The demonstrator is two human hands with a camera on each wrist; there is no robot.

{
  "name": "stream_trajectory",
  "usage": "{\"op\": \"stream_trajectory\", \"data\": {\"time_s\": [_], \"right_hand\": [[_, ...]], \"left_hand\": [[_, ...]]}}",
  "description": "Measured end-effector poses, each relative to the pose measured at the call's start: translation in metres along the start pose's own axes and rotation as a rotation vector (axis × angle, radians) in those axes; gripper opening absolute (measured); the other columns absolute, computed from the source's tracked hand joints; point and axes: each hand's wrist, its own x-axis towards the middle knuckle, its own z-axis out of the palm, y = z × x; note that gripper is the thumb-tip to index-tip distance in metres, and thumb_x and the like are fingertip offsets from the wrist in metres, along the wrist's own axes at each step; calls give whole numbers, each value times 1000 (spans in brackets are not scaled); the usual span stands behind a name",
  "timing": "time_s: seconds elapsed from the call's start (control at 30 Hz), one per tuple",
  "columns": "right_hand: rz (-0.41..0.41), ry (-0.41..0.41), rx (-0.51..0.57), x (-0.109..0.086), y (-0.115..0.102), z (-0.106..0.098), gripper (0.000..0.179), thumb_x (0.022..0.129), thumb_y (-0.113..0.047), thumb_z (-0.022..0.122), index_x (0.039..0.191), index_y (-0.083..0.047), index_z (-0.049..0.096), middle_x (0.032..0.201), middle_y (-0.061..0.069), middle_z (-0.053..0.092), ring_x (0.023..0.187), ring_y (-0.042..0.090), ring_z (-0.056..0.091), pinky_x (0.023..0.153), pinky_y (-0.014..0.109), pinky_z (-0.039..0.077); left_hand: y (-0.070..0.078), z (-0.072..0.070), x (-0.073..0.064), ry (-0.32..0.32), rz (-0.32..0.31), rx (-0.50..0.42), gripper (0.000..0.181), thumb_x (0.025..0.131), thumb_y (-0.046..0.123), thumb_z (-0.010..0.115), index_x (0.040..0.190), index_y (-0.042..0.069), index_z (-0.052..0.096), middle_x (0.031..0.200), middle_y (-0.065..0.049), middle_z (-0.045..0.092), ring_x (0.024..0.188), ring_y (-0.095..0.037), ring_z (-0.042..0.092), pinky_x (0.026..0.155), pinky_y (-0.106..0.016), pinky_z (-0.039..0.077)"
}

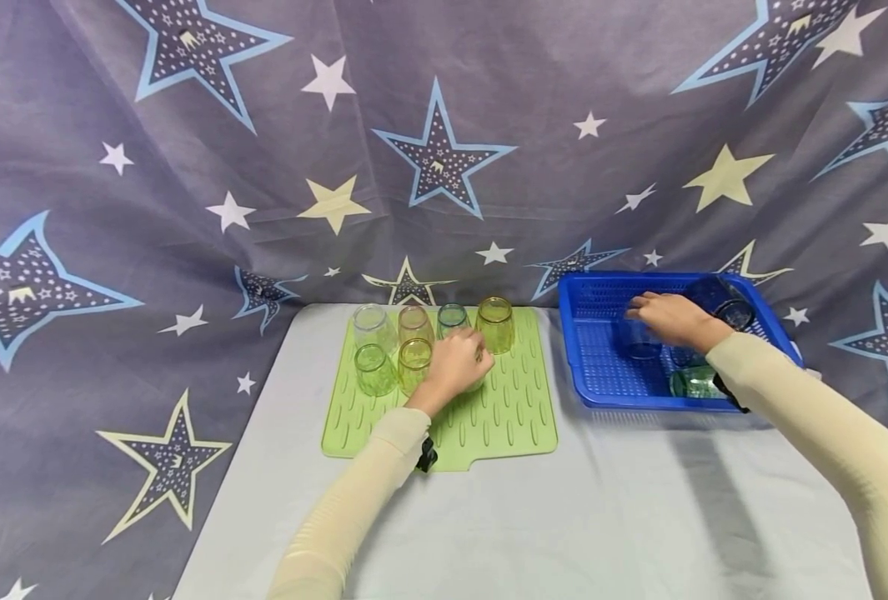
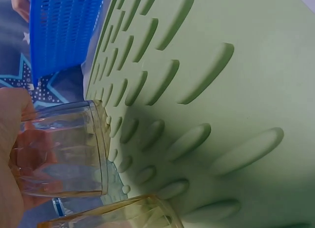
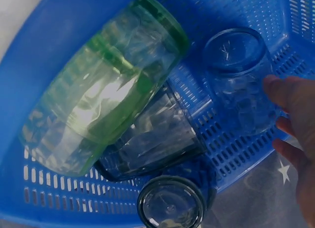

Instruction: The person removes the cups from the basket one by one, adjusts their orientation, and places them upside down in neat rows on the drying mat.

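My left hand grips a clear glass round its side, its rim down close over the green drying mat. Beside it on the mat, upside-down tumblers stand in two rows: a yellow one right by the hand, a green one, and a blue one partly behind the fingers. In the blue basket, my right hand reaches over a bluish clear glass. Its thumb overlaps the glass in the right wrist view, with the other fingertips at the edge, not wrapped round it.
Green glasses lie in the basket beside a dark grey glass and another dark glass. An amber tumbler stands at the mat's back right. Behind the white table hangs a star-print curtain.
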Motion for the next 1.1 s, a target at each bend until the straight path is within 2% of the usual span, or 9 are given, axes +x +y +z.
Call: {"op": "stream_trajectory", "data": {"time_s": [0.1,0.17,0.27,0.37,0.5,0.63,0.8,1.0,1.1], "right_hand": [[9,-44,22,3,-1,2,39,86,11,67,121,-4,74,130,23,66,122,47,59,81,47,59],[18,-79,20,3,-2,4,46,85,17,63,125,-5,73,136,24,63,128,51,55,77,45,59],[14,-103,2,4,-5,4,52,84,21,61,128,-6,71,139,24,60,131,52,51,82,47,59],[-5,-96,-26,6,-8,3,50,84,20,63,127,-5,71,139,24,61,131,50,52,95,53,54],[-29,-82,-65,11,-12,4,46,85,18,64,125,-4,72,138,23,62,130,47,54,100,55,51],[-35,-71,-79,15,-14,4,46,84,17,65,123,-5,74,136,21,63,127,44,56,98,53,53],[-19,-76,-57,17,-13,5,53,77,18,68,123,-7,73,133,20,65,118,41,59,90,49,57],[60,-175,-15,21,-12,5,55,80,0,79,133,-7,66,131,20,64,114,39,59,88,50,56],[96,-203,5,23,-13,4,56,81,-10,83,134,-6,66,128,21,65,113,40,59,89,52,56]], "left_hand": [[-1,0,-1,-8,3,3,14,86,21,62,86,14,74,87,0,71,77,-20,67,54,-35,55],[-1,1,-1,-13,5,5,14,86,21,62,86,13,74,87,-1,71,77,-20,67,55,-35,56],[-1,0,-1,-23,3,2,14,86,20,62,86,13,74,87,-1,70,78,-21,68,57,-35,56],[0,0,-2,-39,-6,2,14,86,21,62,87,12,74,89,-2,71,80,-21,68,58,-35,57],[0,1,-2,-68,-16,0,15,87,22,62,88,13,73,91,-2,71,82,-21,68,59,-36,57],[-1,4,-2,-67,-12,-13,13,88,20,62,86,13,72,88,-2,70,78,-21,67,57,-37,56],[-1,7,-2,-39,5,-31,10,87,17,62,82,12,70,85,-2,69,73,-19,63,55,-35,54],[-2,10,-2,-41,13,-28,11,87,15,62,76,14,66,81,-1,67,67,-17,59,50,-30,49],[-2,12,-2,-43,14,-12,10,87,16,63,77,14,67,82,-1,67,67,-17,59,51,-30,49]]}}
